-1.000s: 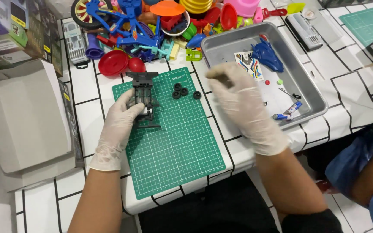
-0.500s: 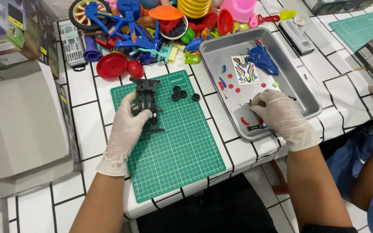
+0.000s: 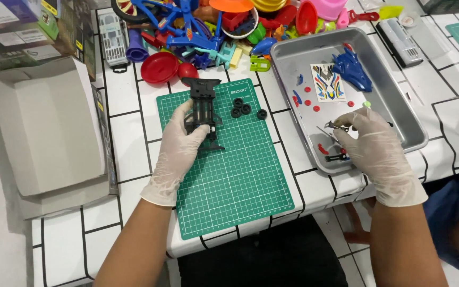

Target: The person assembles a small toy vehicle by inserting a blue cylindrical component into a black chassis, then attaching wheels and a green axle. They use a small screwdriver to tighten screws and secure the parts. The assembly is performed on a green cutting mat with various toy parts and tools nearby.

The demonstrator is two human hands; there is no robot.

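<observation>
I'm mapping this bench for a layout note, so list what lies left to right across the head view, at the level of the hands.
Grey cardboard box → left hand on the black toy chassis → small black wheels on the green cutting mat → metal tray, with the right hand in it.

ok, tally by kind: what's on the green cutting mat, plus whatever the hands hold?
Black plastic toy-car chassis, gripped by the left hand: 1
Small black round tyres: 4
Thin metal tool, pinched in the right hand over the grey metal tray: 1
Total: 6
</observation>
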